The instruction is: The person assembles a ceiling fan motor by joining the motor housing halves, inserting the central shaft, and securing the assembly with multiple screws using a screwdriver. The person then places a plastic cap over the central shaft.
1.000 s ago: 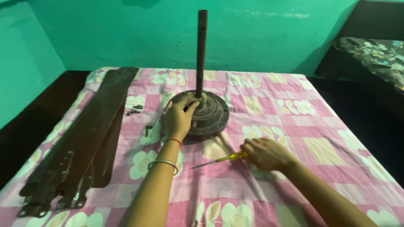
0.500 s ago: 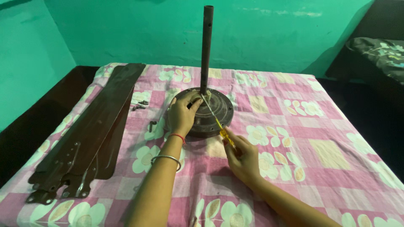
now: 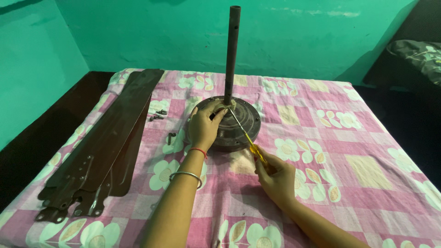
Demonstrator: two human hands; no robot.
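Left hand (image 3: 204, 128): grip resting on the fan motor (image 3: 229, 124), fingers curled over its top by the rod (image 3: 231, 53).
Right hand (image 3: 275, 177): grip closed around a screwdriver (image 3: 245, 135), tip up at the motor's hub.
Left of both: fan blades (image 3: 108, 138), loose screws (image 3: 158, 115) on the bed (image 3: 358, 151).

Teal painted walls (image 3: 138, 36), pink floral checked bedsheet (image 3: 367, 151) over bed, dark floor (image 3: 404, 105), dark patterned bedding (image 3: 420, 50) far right.

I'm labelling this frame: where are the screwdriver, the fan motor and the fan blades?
screwdriver (image 3: 255, 150), head view, yellow handle.
fan motor (image 3: 245, 120), head view, round top face.
fan blades (image 3: 110, 138), head view, middle of stack.
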